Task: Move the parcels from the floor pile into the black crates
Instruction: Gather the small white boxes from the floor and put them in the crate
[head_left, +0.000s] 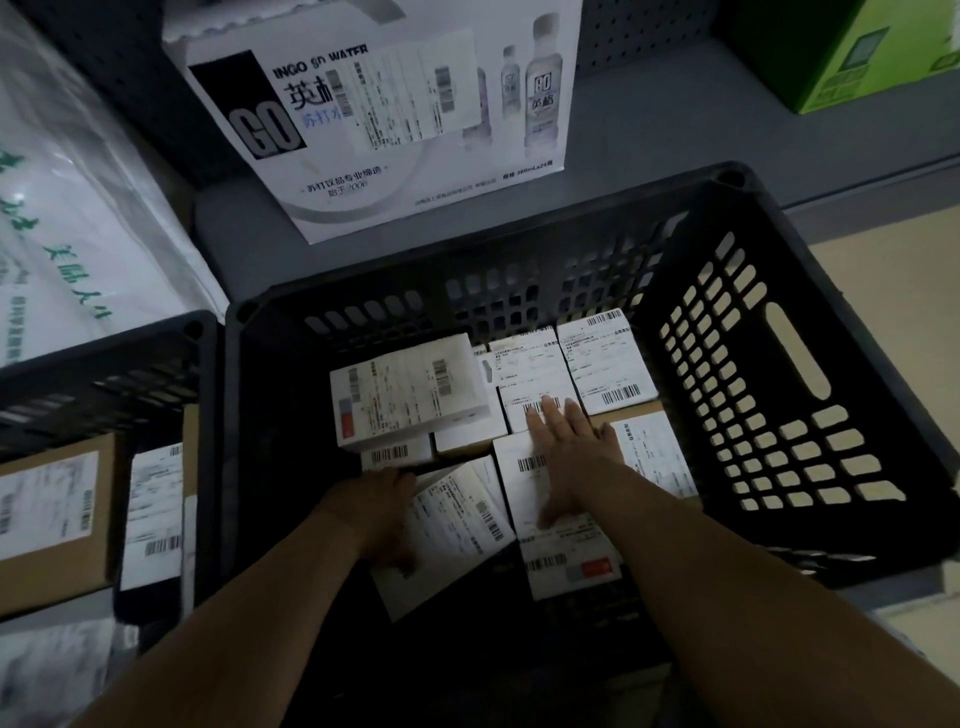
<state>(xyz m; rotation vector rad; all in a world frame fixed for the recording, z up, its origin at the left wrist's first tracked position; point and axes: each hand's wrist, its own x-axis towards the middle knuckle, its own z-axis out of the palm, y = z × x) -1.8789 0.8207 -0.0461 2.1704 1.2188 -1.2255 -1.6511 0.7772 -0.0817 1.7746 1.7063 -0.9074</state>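
Crate (779, 364) open on top; parcels (545, 379) cover far floor, near strip bare. Water carton (384, 119) stands just behind far wall. Second crate (104, 374) tight against left wall.

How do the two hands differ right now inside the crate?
The left hand grips the edge of a tilted white parcel, fingers curled; the right hand lies flat, fingers straight, pressing on a level white parcel. The left sits nearer the crate's left wall, the right mid-crate. Both are bare and touch labelled parcels.
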